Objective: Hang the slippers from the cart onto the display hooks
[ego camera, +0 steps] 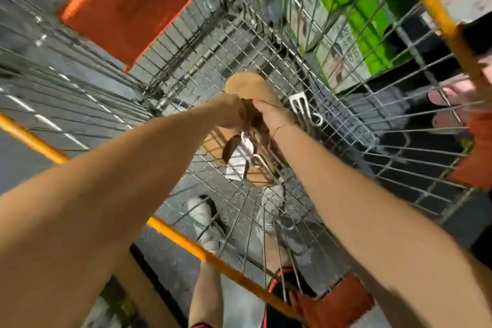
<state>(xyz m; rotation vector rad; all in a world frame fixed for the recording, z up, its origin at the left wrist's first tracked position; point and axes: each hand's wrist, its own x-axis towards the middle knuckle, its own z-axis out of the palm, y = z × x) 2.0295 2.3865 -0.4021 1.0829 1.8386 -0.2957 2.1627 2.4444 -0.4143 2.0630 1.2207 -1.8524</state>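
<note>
Head view: both bare forearms extend forward and down into the wire cart (346,104), converging near frame centre. The left hand (229,112) enters from 8 o'clock, the right hand (271,117) from 4 o'clock; the two hands touch. Each grip is closed on the tan slippers (250,88), which are held inside the cart, above its mesh floor. The slippers are oval, matte, with dark brown straps; a white tag (239,157) hangs below them. A white plastic hanger (303,109) lies on the mesh at 3 o'clock of the hands. The cart is thin grey steel grid with a yellow rim (186,239). An orange crate (127,0) sits at 11 o'clock. The frame is motion-blurred.
</note>
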